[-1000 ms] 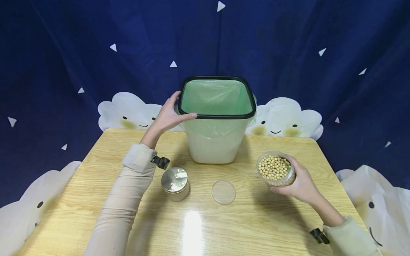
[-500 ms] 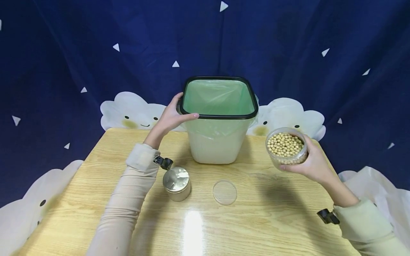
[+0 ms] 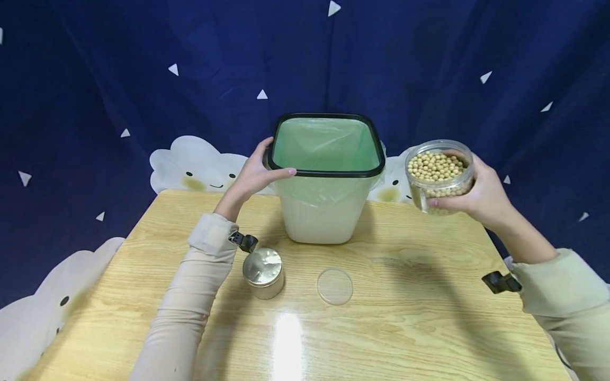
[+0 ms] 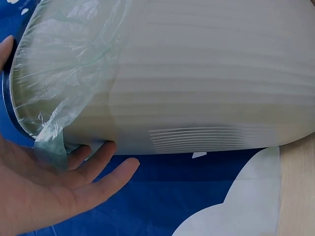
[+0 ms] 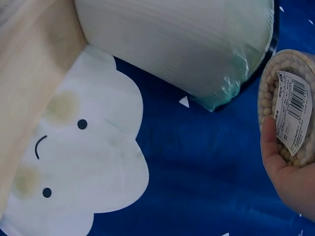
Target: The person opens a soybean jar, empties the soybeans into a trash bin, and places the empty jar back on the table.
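"Plastic, see-through and round: that jar [image 3: 418,194] catches my eye in the right of the frame, above the middle. What's in it?"

"Soybeans [image 3: 436,166], by the look of them, reaching a little below the rim. Its mouth faces up, and the right wrist view shows a white label [image 5: 294,110] with a barcode."

"Is it standing on anything?"

"No, the right hand [image 3: 488,196] grips it from the right side, thumb along the near wall, raised off the bench [image 3: 405,323]."

"And the left hand [image 3: 252,173]?"

"It holds the near left corner of the white trash can [image 3: 316,219], centre of the frame. The thumb lies over the front of the black rim [image 3: 333,173], and the fingers curve along the left side."

"I see green too."

"That's the liner [image 3: 319,140], spread inside and folded down over the outer wall."

"What else is on the wood-grain top?"

"Left of centre, lower down, a silver-coloured canister [image 3: 263,278]; to its right, near the middle, a clear round lid [image 3: 334,286] lying flat."

"Behind it all?"

"Navy curtain [image 3: 214,53] across the upper frame, with white triangles and smiling clouds [image 3: 195,164]. Pale sleeves [image 3: 209,235] come in from both lower corners."
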Motion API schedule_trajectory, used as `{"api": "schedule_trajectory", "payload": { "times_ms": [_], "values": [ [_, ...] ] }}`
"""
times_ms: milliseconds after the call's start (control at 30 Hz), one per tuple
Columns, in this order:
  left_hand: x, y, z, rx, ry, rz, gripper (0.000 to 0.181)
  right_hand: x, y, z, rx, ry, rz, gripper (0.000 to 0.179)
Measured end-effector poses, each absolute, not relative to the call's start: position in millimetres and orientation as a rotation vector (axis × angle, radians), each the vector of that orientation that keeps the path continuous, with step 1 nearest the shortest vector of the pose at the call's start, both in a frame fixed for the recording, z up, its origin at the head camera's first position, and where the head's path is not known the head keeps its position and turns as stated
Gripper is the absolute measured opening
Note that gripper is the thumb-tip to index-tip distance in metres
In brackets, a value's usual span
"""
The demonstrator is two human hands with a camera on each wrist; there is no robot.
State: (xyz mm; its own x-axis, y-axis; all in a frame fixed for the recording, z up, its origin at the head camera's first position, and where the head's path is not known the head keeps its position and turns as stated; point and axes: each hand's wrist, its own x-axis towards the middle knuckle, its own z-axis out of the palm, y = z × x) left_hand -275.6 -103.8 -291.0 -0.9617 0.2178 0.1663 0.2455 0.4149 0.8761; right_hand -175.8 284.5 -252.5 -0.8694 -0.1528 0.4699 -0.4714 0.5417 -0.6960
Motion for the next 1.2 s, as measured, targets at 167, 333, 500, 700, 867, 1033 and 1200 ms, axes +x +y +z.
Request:
{"api": "schedule_trajectory", "payload": {
  "times_ms": [167,333,500,700,867,1033,1200],
  "values": [
    [-275.8,-104.0,-291.1,-0.421,-2.626,-1.627,0.096,-186.9,283.4,-238.8,0.513,-2.421,1.283,0.079],
    [-275.2,-104.3,-292.8,-0.405,-2.635,-1.619,0.096,-199.5,282.3,-224.6,0.479,-2.445,1.280,0.075],
    [-274.2,-104.5,-293.7,-0.405,-2.639,-1.608,0.096,-213.5,282.7,-209.5,0.412,-2.507,1.210,0.077],
    [-272.7,-105.3,-292.4,-0.398,-2.649,-1.594,0.097,-233.6,279.3,-191.7,0.364,-2.566,1.131,0.085],
    [-272.2,-107.5,-292.4,-0.381,-2.655,-1.593,0.097,-251.9,271.9,-175.9,0.327,-2.628,1.051,0.090],
    [-272.3,-107.3,-293.0,-0.369,-2.648,-1.604,0.097,-266.7,263.9,-160.0,0.306,-2.690,0.904,0.094],
    [-271.3,-105.0,-293.5,-0.381,-2.646,-1.616,0.098,-275.0,258.0,-148.9,0.340,-2.747,0.749,0.099]
  ]
}}
